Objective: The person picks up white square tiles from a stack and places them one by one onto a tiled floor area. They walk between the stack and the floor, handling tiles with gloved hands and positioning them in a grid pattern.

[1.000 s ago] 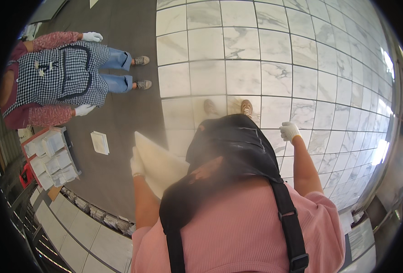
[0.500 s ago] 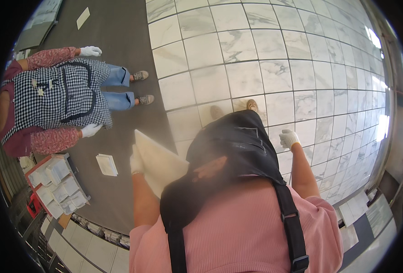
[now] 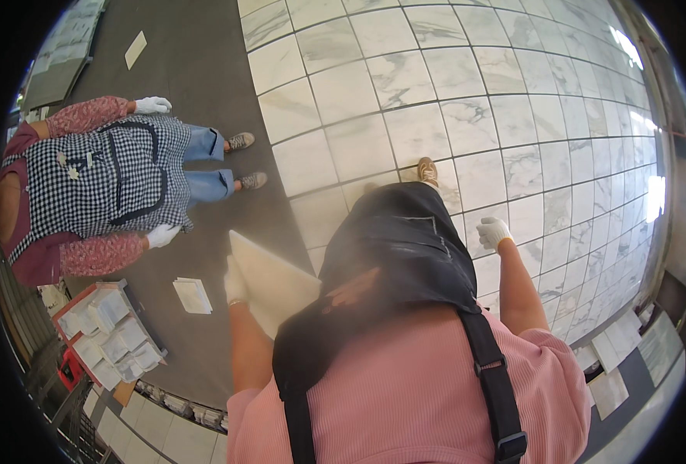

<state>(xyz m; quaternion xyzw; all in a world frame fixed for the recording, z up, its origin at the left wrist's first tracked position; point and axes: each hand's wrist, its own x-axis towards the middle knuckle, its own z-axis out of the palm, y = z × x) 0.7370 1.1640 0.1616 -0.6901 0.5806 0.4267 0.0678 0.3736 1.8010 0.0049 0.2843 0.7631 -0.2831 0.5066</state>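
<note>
A white stone tile hangs at my left side, one corner pointing away from me and its lower part hidden by my black apron. My left hand, in a white glove, is closed on the tile's outer edge. Out to my right, my right hand wears a white glove too; its fingers are curled and nothing shows in them. Beneath it spread rows of white, grey-veined tiles laid on the floor with dark gaps between them. One of my shoes stands on these tiles.
A person in a checked apron and white gloves stands at left on the dark floor. Near them lie a small stack of tiles and a single tile. A red-edged rack holds stacked tiles; more tiles lie at lower right.
I have stepped ahead slightly over the laid tiles, one shoe now forward. The tile stays in my left hand. The other person has barely moved.
</note>
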